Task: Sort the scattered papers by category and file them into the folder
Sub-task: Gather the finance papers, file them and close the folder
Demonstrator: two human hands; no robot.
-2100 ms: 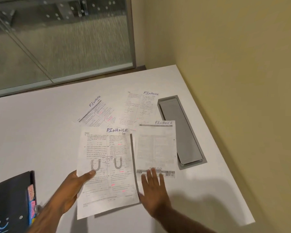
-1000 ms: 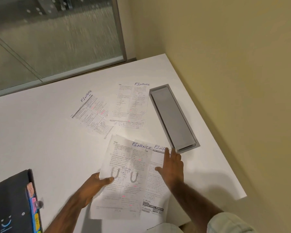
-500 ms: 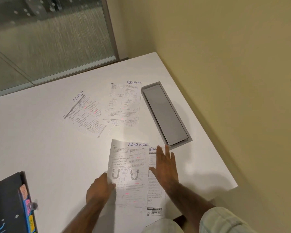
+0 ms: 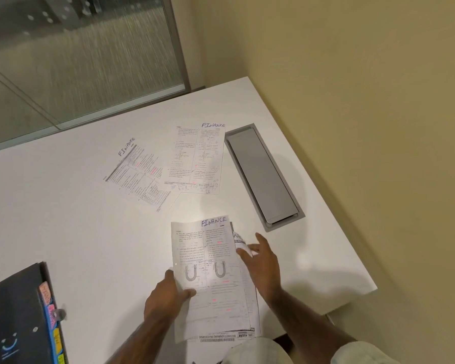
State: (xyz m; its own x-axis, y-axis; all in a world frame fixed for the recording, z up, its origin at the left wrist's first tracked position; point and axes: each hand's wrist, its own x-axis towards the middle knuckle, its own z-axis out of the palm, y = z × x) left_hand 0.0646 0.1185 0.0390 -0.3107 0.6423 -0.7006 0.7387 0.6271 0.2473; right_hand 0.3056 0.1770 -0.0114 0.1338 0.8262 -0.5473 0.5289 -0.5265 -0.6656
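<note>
Two printed sheets marked FINANCE lie stacked near the table's front edge. My left hand (image 4: 166, 295) pinches the left side of the top sheet (image 4: 205, 258), the one with two horseshoe magnets drawn on it. My right hand (image 4: 262, 261) curls its fingers around the right edge of the lower sheet (image 4: 248, 311), which sticks out to the right and below. Two more FINANCE sheets lie flat farther back: a tilted one (image 4: 139, 174) and an upright one (image 4: 197, 158). A black folder (image 4: 13, 319) with coloured tabs lies at the front left.
A grey metal cable hatch (image 4: 263, 174) is set into the white table (image 4: 63, 206) at the right. A yellow wall runs along the table's right side. A glass partition stands beyond the far edge.
Both hands pulled the two near sheets toward me and slid the magnet sheet over the other one. My right hand went from flat on the paper to curled at its edge.
</note>
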